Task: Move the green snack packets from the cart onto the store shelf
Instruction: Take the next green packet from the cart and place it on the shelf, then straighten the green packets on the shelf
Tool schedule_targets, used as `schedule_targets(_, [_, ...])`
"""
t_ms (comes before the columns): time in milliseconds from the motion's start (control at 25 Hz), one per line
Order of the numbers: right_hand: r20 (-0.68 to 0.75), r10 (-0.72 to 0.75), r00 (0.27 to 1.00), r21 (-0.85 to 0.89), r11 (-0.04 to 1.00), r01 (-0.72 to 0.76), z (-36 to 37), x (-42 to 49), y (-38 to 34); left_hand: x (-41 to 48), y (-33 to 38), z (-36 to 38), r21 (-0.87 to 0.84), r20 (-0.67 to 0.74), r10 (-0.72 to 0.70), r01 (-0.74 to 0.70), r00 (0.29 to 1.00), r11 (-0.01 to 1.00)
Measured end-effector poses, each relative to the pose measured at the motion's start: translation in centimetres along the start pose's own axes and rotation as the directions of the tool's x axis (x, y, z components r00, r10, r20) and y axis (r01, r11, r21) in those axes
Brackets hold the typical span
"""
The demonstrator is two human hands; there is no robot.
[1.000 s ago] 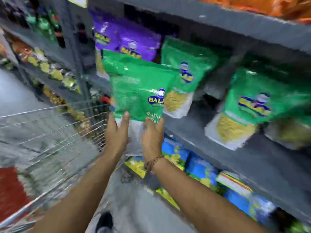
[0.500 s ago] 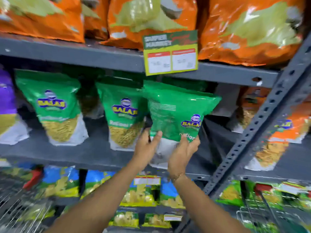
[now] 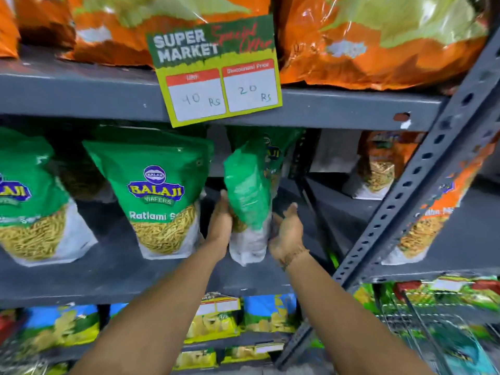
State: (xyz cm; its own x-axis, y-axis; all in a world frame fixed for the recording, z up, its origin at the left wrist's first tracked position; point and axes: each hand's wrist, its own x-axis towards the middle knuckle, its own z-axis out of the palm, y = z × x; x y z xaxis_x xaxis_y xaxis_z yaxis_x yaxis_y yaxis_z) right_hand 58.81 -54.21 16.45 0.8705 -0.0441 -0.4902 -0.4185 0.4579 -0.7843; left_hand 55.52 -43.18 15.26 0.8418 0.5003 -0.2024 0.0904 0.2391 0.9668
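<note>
My left hand [image 3: 219,228] presses the green Balaji packet [image 3: 250,204]; my right hand [image 3: 287,231] is open-palmed beside it. It stands edge-on on the shelf [image 3: 113,269]. Left of my hands, two packets [image 3: 159,196] are already placed; the cart isn't visible.

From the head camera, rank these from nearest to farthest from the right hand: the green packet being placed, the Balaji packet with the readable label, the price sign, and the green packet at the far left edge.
From the right hand:
1. Green packet being placed, right beside its palm.
2. Balaji packet, standing to the left.
3. Price sign, above on the shelf edge.
4. Far-left green packet, at the frame edge.
</note>
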Motion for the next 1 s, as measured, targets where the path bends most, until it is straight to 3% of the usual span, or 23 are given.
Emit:
schedule_targets(80, [-0.076,-0.141,0.987,0.059,0.988,0.146,-1.3,-0.3,0.0,-1.3,-0.9,0.4,0.194,-0.039,0.058,-0.049,0.998,0.980])
schedule_targets(160, [-0.292,-0.279,0.915,-0.020,0.958,0.285,-2.6,-1.7,1.4,-3.3,-2.0,0.9,0.249,-0.152,0.177,-0.135,0.972,0.959])
schedule_targets(200, [-0.323,-0.301,0.897,-0.107,0.954,0.281,-2.8,-2.6,2.2,-3.8,-2.2,1.1,0.253,-0.212,0.239,-0.183,0.948,0.950])
schedule_targets(280, [-0.243,-0.311,0.919,-0.186,0.945,0.271,-2.0,-3.3,3.4,-2.0,-1.9,1.2,0.261,-0.276,0.302,-0.231,0.912,0.937])
schedule_targets(440, [-0.095,-0.451,0.887,-0.237,0.876,0.420,-1.4,-1.3,2.8,0.8,-0.8,1.3,0.287,0.022,0.082,-0.085,0.996,0.954])
schedule_targets(640, [-0.001,-0.378,0.926,-0.238,0.900,0.367,-2.5,0.8,3.4,-3.6,-1.6,1.4,0.393,-0.060,0.214,-0.174,0.975,0.903])
schedule_targets(800, [0.035,-0.310,0.950,-0.328,0.895,0.304,-3.0,0.1,3.3,-4.3,-1.2,1.2,0.395,-0.032,0.166,-0.140,0.986,0.908])
schedule_targets(880, [-0.005,-0.330,0.944,-0.293,0.903,0.314,-2.8,-1.2,3.2,-4.4,-1.1,0.9,0.412,0.002,0.143,-0.131,0.990,0.902])
schedule_targets(1000, [-0.244,-0.373,0.895,-0.281,0.911,0.303,-1.9,-4.0,4.7,-5.2,-0.9,-1.0,0.386,0.066,0.200,-0.210,0.978,0.898])
